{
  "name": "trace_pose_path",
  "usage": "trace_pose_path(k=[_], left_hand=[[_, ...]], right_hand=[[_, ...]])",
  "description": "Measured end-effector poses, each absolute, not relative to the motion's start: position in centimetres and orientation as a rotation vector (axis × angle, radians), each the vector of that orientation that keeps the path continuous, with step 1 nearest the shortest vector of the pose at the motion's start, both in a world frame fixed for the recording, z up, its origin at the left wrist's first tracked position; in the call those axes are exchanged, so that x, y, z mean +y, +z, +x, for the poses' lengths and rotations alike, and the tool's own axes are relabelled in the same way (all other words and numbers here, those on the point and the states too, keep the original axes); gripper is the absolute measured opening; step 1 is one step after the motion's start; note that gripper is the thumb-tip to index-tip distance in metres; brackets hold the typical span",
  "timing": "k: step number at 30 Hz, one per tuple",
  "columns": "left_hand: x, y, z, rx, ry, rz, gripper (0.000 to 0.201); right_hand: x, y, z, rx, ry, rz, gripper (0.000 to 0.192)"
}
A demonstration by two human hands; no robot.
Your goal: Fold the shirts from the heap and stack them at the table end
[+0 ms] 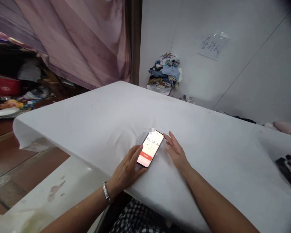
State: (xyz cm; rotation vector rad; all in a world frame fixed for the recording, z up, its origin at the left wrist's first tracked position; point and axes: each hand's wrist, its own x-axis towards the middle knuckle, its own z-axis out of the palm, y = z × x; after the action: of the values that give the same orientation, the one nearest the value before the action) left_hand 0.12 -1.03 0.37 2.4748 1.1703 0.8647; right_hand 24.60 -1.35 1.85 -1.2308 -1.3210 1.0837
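A phone lies face up on the white cloth-covered table, its screen lit with a timer reading and a red button. My left hand rests at the phone's lower left edge, fingers curled against it, a metal watch on the wrist. On the other side my right hand lies flat on the cloth beside the phone, fingers spread and close to its upper right edge.
A pile of folded clothes sits against the white wall at the back. A dark patterned garment lies at the table's right edge. Left of the table are a purple curtain, a cluttered shelf with a white plate, and wooden floor.
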Motion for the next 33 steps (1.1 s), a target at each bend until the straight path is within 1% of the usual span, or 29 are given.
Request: trace_pose_path(k=[10,17,22,28,33], left_hand=[[-1.0,0.7,0.1,1.154,0.88,2.488,0.086],[-1.0,0.7,0.1,1.225,0.822,2.469,0.09],[-0.7,0.9,0.1,1.261,0.761,2.464,0.097],[-0.8,0.8,0.2,1.383,0.628,2.399,0.093],[-0.8,0.6,0.3,1.395,0.668,2.425,0.092]], right_hand=[[-1.3,2.3,24.5,-1.308,1.133,-1.363,0.066],[-0.5,1.8,24.2,-1.354,1.093,-1.441,0.064],[1.0,1.0,24.1,-1.472,1.073,-1.547,0.069],[2.2,0.3,24.0,-1.717,0.927,-1.593,0.069],[2.3,0.1,23.6,-1.762,0.86,-1.592,0.067]])
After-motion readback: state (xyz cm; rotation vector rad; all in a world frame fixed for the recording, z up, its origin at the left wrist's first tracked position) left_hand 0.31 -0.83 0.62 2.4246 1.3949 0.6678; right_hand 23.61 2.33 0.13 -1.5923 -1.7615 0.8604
